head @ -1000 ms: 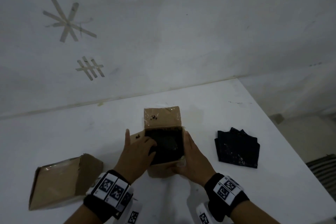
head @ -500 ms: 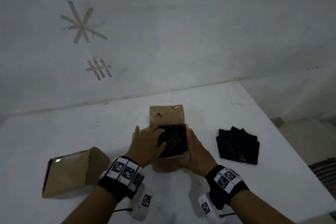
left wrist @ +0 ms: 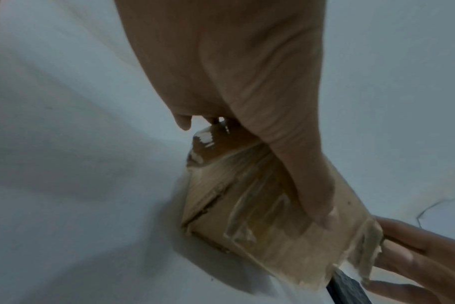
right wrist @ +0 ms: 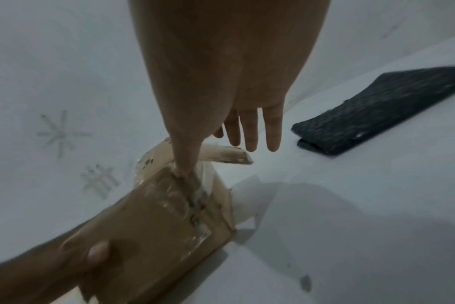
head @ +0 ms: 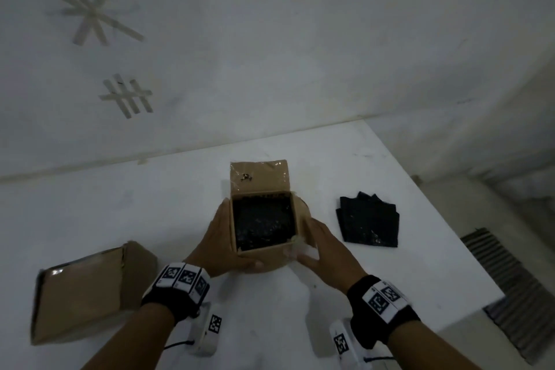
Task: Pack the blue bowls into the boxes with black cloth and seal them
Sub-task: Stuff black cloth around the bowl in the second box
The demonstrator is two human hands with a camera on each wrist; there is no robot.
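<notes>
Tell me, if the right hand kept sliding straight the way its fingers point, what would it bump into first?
Probably the box's folded-out side flap: the right hand points up along that side of the open box. Past it, the white table looks free; depth is uncertain.

Black wristbands (head: 174, 297) carrying white panels printed with black square fiducial markers are worn on both bare forearms, and below each wristband a white camera unit (head: 207, 330) with its own marker and a thin black cable is strapped.
</notes>
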